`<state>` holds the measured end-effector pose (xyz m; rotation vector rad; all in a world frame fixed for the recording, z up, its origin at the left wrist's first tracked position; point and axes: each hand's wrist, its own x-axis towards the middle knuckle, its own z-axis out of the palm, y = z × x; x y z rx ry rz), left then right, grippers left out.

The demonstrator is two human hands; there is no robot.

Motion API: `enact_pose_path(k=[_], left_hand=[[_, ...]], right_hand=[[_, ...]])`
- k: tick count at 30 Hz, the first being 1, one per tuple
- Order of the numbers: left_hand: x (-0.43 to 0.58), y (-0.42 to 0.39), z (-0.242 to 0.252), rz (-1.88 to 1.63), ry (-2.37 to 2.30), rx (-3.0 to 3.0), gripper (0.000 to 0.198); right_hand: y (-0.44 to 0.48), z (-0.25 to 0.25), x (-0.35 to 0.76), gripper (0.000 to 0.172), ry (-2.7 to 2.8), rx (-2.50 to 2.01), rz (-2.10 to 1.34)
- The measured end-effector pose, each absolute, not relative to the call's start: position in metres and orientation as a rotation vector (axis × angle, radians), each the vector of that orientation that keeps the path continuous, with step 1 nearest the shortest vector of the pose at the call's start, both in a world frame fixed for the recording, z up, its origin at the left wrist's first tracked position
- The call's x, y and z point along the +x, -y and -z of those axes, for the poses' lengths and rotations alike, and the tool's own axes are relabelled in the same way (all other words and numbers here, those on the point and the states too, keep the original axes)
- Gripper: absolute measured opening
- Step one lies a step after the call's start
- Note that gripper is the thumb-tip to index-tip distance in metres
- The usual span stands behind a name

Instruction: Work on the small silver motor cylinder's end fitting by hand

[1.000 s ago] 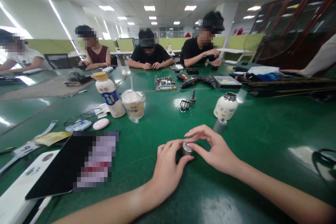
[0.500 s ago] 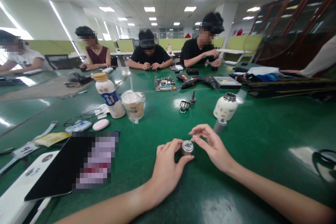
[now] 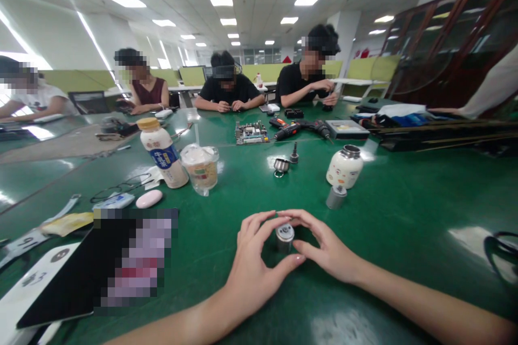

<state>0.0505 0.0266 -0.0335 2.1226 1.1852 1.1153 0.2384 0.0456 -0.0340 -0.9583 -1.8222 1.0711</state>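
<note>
On the green table stands a small silver motor [image 3: 285, 233], upright, its round end with a shaft and holes facing up. My left hand [image 3: 259, 253] curves loosely around its left side, with thumb and fingers spread and the thumb clear of the metal. My right hand [image 3: 324, 245] is at its right side, thumb against the casing and fingers curled behind it; the fingertips there are partly hidden by my left fingers. Beyond my right hand stands a second grey metal cylinder [image 3: 336, 197], just before a cream bottle without a lid [image 3: 345, 166].
Farther off are a steel cap with a ring [image 3: 281, 167], a dark bit-like part [image 3: 294, 153], a circuit board [image 3: 252, 132] and power drills [image 3: 301, 128]. Left stand a drink bottle [image 3: 164, 153], a plastic cup [image 3: 199, 168] and a tablet [image 3: 76, 259]. Several people sit across the table.
My left thumb and fingers have spread away from the motor. My right hand has come in from the right and closed around its side. The view has shifted slightly.
</note>
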Motion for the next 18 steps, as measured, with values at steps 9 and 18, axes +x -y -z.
enact_pose_path(k=[9, 18], left_hand=[[0.048, -0.041, 0.03, -1.178, -1.209, 2.018, 0.018], [0.046, -0.05, 0.025, -1.226, -1.244, 2.086, 0.012]], right_hand=[[-0.043, 0.033, 0.231, 0.04, 2.006, -1.001, -0.875], [-0.044, 0.038, 0.232, 0.039, 2.012, -1.023, -0.832]])
